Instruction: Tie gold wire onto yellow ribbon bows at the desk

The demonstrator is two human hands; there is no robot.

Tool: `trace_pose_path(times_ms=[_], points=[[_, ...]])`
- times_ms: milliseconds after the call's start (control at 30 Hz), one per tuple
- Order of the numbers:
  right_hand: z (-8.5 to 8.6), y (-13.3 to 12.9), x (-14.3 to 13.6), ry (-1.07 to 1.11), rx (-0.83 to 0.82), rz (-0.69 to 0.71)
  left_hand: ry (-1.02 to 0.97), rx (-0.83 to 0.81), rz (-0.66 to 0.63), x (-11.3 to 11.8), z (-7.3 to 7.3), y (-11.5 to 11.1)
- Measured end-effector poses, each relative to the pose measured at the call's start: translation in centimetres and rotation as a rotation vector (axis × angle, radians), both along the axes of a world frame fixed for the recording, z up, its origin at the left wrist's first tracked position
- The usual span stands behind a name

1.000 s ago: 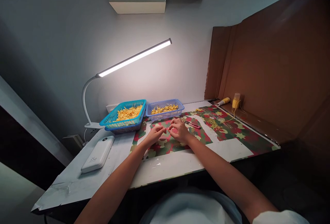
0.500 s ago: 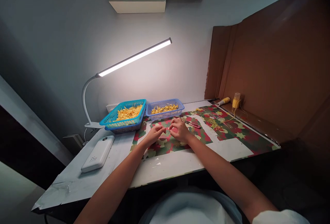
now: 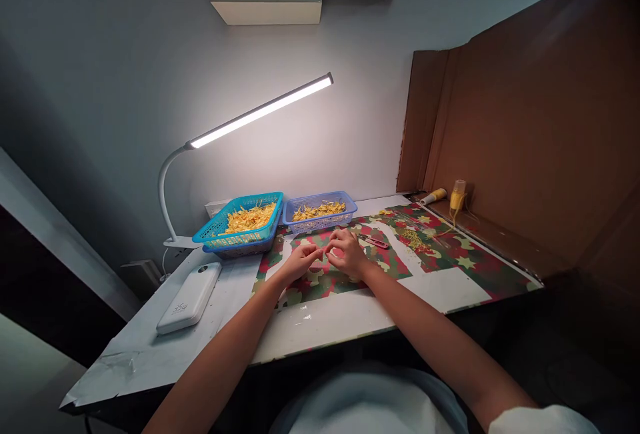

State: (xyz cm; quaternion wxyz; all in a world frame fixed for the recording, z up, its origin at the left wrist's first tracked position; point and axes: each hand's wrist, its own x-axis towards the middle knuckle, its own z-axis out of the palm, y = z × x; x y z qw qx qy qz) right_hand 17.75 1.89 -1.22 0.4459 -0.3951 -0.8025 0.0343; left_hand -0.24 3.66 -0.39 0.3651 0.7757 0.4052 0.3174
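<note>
Over the camouflage-patterned mat [image 3: 325, 283], my left hand [image 3: 301, 261] and my right hand [image 3: 346, 253] meet almost fingertip to fingertip. Both are closed in a pinch; whatever they hold between them is too small to make out. Just beyond my right hand lies a pink-handled cutter [image 3: 375, 242]. Behind the hands, a purple basket [image 3: 320, 223] holds small yellow pieces [image 3: 319, 211]. To its left a turquoise basket [image 3: 213, 226], stacked on a blue one, holds more yellow pieces [image 3: 253, 218].
A white power bank [image 3: 190, 297] lies on the left of the table. A lit clip-on lamp [image 3: 263, 111] reaches over the baskets. On the right are yellow-green scraps [image 3: 414, 241], two spools of yellow thread [image 3: 457, 195] and a tall cardboard panel [image 3: 520, 121].
My right hand has shifted very slightly left, bringing its fingertips closer to my left hand. The baskets and the cutter stay where they were.
</note>
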Motion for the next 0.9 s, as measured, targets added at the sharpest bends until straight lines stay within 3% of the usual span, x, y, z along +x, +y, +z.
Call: trace_pose_path(times_ms=[367, 567, 900], points=[[0.9, 0.2, 1.1, 0.062, 0.006, -0.058, -0.008, 0.144, -0.001, -0.5, 0.2, 0.9], [1.1, 0.5, 2.3, 0.183, -0.018, -0.119, -0.081, 0.078, 0.050, -1.0, 0.5, 0.5], [0.2, 0.4, 0.6, 0.084, -0.057, -0.004, -0.044, 0.075, 0.007, -0.5, 0.4, 0.4]])
